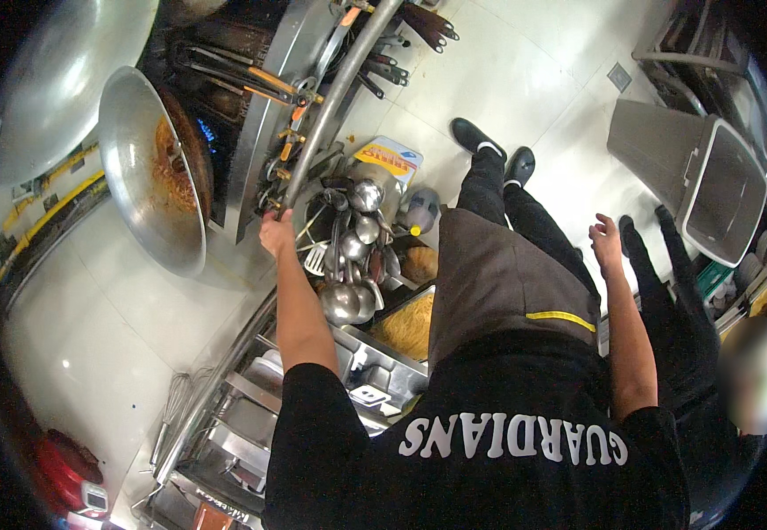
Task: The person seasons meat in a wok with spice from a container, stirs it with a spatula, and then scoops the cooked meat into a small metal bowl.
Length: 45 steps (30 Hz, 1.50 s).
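My left arm stretches forward, and my left hand [277,234] is closed at the near end of the metal rail [326,115] along the stove front. Its fingers are partly hidden there, close to the burner knobs [292,141]. Left of that hand, a large wok [140,168] with reddish-brown sauce or residue sits tilted on the stove. Several steel ladles [357,230] hang just to the right of the hand, with a slotted turner [315,259] among them. My right hand [605,237] hangs at my side, empty, its fingers loosely bent and apart.
A second big wok [74,79] stands at the far left. Below the ladles are a tray of yellow shredded food [408,325] and a grey bottle with a yellow cap [421,212]. A grey bin [666,163] and another person [679,291] are on the right. A whisk [171,406] lies lower left.
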Each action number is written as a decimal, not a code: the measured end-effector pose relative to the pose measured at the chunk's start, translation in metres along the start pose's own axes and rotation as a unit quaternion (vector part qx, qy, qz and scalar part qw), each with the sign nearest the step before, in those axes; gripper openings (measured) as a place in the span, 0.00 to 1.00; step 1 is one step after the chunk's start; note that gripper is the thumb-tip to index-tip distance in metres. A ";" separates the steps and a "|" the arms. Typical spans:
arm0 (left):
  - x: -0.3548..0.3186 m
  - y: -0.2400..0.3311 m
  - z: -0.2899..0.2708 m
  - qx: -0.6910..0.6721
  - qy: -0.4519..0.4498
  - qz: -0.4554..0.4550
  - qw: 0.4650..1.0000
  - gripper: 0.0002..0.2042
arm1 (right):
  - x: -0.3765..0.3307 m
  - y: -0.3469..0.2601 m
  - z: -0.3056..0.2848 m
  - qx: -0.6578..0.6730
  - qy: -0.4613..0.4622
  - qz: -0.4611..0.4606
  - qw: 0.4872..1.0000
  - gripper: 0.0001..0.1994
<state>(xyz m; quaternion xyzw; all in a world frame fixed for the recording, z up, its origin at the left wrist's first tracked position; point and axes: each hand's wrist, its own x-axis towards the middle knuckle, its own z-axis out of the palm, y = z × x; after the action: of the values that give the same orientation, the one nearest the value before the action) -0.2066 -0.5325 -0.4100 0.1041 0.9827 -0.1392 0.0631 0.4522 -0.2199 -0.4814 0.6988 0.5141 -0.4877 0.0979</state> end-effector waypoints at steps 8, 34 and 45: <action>0.020 0.025 -0.011 0.017 -0.028 0.036 0.999 0.26 | 0.034 -0.040 -0.017 0.002 0.001 -0.114 0.993 0.21; -0.215 0.526 -0.257 -0.439 0.034 0.618 0.651 0.17 | -0.226 -0.405 -0.851 0.086 0.849 -0.398 0.338 0.14; -0.228 0.635 -0.309 -0.376 -0.087 0.543 0.745 0.17 | -0.256 -0.357 -1.152 0.021 0.894 -0.092 0.438 0.19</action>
<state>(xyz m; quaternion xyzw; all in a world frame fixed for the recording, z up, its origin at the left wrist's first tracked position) 0.1267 0.1096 -0.2458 0.5758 0.7229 0.2912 0.2471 0.8321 0.5172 0.4302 0.6969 0.3670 0.3908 -0.4764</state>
